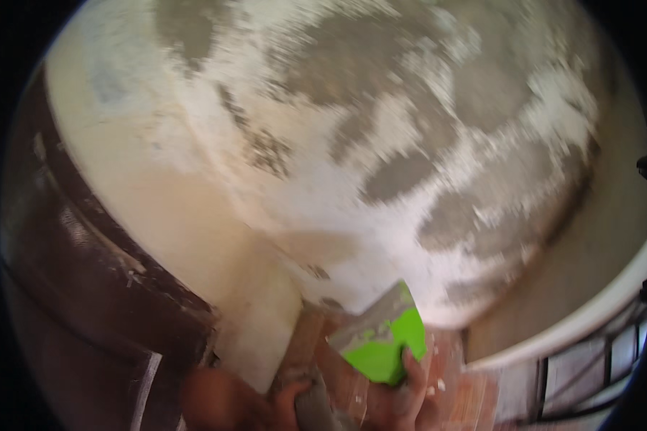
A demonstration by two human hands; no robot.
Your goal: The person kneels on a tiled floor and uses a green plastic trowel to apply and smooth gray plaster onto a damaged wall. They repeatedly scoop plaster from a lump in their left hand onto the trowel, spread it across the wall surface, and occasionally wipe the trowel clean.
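My right hand (410,381) grips a bright green flat scraper (399,337), its wide edge smeared with grey paste and tilted up toward the wall. Low in the middle, my left hand (289,401) is closed on a grey, paste-coated flat tool (316,406), partly cut off by the lower edge and blurred. Ahead of both hands is a white wall (316,187) with rough patches of grey plaster and dark flaked marks.
A dark brown door or frame (86,287) stands at the left beside a cream wall section (180,215). At the right are a curved-looking recess edge (575,309) and a dark metal grille (589,381). A reddish wooden-looking floor (309,334) shows below, with small white bits.
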